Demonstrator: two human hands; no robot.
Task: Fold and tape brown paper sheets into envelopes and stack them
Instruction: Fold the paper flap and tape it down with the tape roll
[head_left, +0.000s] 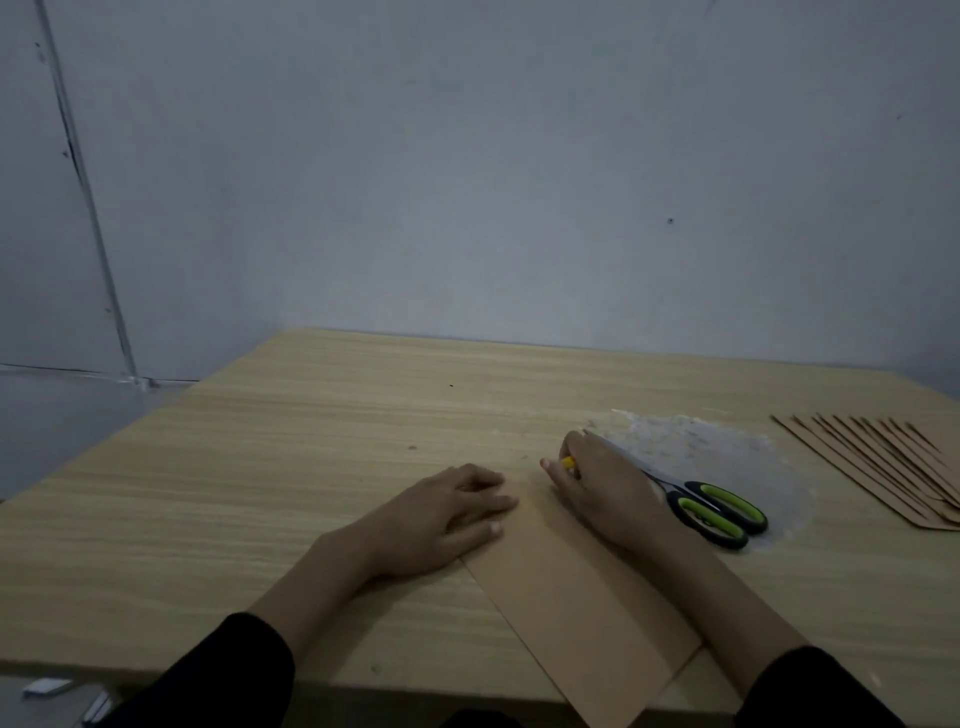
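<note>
A folded brown paper sheet lies diagonally on the wooden table, its near end hanging over the front edge. My left hand rests flat on the sheet's far left corner, fingers spread, holding nothing. My right hand sits at the sheet's far right edge, closed around a small yellow object whose tip shows between the fingers. A fanned stack of brown envelopes lies at the right side of the table.
Scissors with green and black handles lie just right of my right hand, on a crumpled clear plastic sheet. A grey wall stands behind the table. The table's left edge drops to the floor.
</note>
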